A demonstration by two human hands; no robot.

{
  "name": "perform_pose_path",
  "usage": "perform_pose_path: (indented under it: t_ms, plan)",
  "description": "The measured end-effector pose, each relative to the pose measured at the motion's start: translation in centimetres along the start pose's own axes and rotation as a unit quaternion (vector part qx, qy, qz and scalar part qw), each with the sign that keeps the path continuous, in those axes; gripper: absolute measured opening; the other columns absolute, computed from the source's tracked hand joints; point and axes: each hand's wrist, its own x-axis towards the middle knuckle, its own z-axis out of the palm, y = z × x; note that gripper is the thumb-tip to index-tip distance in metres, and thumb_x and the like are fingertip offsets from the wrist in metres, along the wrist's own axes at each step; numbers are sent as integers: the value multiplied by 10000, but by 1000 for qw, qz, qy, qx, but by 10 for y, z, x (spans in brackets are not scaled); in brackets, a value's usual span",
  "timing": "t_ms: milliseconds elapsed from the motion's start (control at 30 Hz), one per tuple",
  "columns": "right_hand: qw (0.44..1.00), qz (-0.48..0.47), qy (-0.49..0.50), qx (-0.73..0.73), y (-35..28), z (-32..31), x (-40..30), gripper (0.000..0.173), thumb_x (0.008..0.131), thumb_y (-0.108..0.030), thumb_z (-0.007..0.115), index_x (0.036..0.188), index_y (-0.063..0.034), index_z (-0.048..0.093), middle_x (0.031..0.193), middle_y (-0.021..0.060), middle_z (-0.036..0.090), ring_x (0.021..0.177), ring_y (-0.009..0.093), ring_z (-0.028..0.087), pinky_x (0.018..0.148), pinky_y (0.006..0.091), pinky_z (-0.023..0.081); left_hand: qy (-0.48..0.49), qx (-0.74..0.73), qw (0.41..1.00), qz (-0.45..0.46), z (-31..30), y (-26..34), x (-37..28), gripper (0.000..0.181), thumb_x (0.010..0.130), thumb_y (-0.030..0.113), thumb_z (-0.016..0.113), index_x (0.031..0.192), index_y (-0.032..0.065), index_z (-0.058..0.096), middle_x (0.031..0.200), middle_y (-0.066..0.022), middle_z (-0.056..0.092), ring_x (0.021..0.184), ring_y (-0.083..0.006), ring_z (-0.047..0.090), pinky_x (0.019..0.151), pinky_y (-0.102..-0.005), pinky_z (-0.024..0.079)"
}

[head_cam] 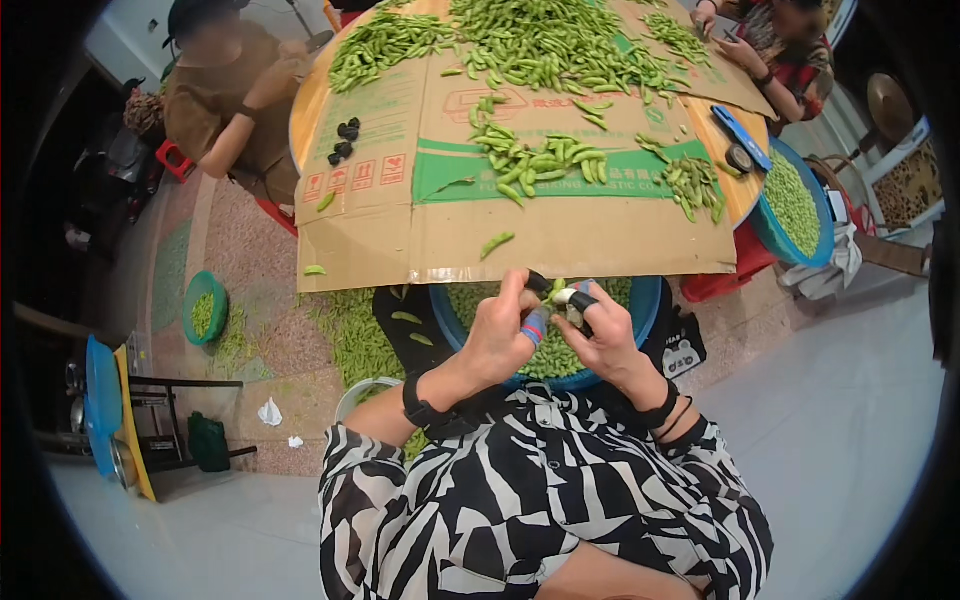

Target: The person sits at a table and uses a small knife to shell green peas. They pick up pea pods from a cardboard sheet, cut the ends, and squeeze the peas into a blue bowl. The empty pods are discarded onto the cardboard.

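Both of my hands meet over a blue basin (pixel 646 315) of shelled green soybeans (pixel 555 358), held at my lap below the table edge. My left hand (pixel 495 326) and my right hand (pixel 604 330) pinch a green soybean pod (pixel 557 291) between their fingertips. Coverings in black, blue and red wrap several of my fingertips. Just beyond them, flattened cardboard (pixel 360 247) covers the table's near side. A small group of pods (pixel 540 161) lies on it, with a single pod (pixel 496 244) closer to me.
A large pod heap (pixel 547 37) fills the table's far side. Two people sit at left (pixel 225 97) and right (pixel 780 60). A blue tape roll holder (pixel 741 139) lies by a basin of beans (pixel 791 202). Pods cover the floor (pixel 360 337) near a green bowl (pixel 204 307).
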Motion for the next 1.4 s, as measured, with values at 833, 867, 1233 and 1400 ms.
perform_pose_path:
  t_ms: [833,867,1233,1400]
  plan:
    - [989,79,-59,106,22,-15,-4,214,752,-1,586,958,54,599,846,154,567,696,272,557,594,353,450,15,406,914,23,-96,20,-9,137,828,104,634,915,3,603,896,-191,583,839,-371,584,711,-452,469]
    - [987,72,-77,119,23,-15,-1,230,806,-22,558,1021,52,594,783,141,558,662,256,554,598,346,450,57,347,934,58,-85,14,3,139,837,102,630,927,0,602,908,-190,579,836,-370,580,708,-453,463]
    - [840,341,-20,422,16,-10,-4,302,970,-106,444,1229,24,532,724,36,584,499,40,470,439,184,370,-6,193,980,47,-23,-11,53,122,884,37,584,987,-24,562,831,-96,603,733,-220,577,642,-333,468]
    - [777,347,-33,524,13,-6,-4,214,986,-210,484,1029,-18,568,638,26,529,460,58,443,408,193,346,-64,-175,976,-110,-5,5,37,99,955,104,538,988,16,572,786,-4,597,672,-48,525,555,-195,431]
